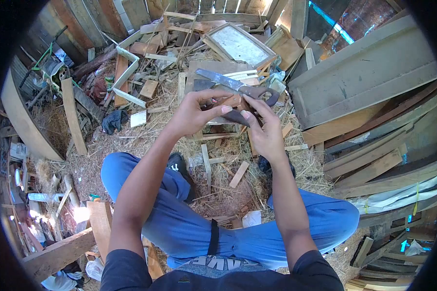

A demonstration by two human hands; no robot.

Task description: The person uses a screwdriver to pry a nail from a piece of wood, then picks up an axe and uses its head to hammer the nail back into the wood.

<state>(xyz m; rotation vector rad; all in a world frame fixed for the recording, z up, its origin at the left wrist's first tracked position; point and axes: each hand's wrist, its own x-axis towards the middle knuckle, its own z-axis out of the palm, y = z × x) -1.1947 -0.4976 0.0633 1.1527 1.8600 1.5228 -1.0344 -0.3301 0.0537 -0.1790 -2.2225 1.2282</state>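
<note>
Between both hands, in front of me, is a small brown wooden block (233, 101). My left hand (195, 114) is closed around its left part, thumb along the near side. The fingers of my right hand (267, 131) pinch the block's right end. Just beyond the hands lies a handsaw (219, 79) with a greyish-blue blade and a dark handle, on a low wooden stand (182, 86). A dark curved object (235, 117) shows under the block, partly hidden by my hands; its kind I cannot make out.
Straw and wood scraps (239, 174) cover the ground between my legs. A framed panel (240, 43) rests on the scrap pile at the back. To the right lean a large grey wooden panel (369, 72) and stacked boards (369, 160). Upright planks (73, 116) stand at left.
</note>
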